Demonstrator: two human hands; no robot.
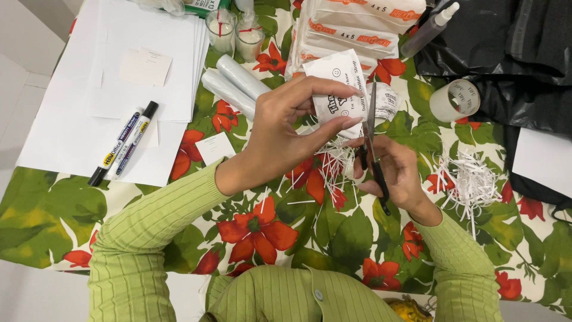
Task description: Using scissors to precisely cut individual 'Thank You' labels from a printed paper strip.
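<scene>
My left hand (285, 134) pinches a small white printed card (339, 89) between thumb and fingers, holding it upright above the floral tablecloth (250, 229). My right hand (396, 170) grips black-handled scissors (372, 140), blades pointing up along the card's right edge. Thin white paper shreds (333, 164) lie on the cloth under both hands. My sleeves are light green ribbed knit.
A second pile of shreds (473, 182) lies at right, a tape roll (456, 99) beyond it. White sheets (113, 89) with two markers (125, 143) sit at left. Two rolled tubes (235, 83), two small candle jars (235, 33), packets (351, 30), a spray bottle (429, 30) and black plastic (506, 53) fill the back.
</scene>
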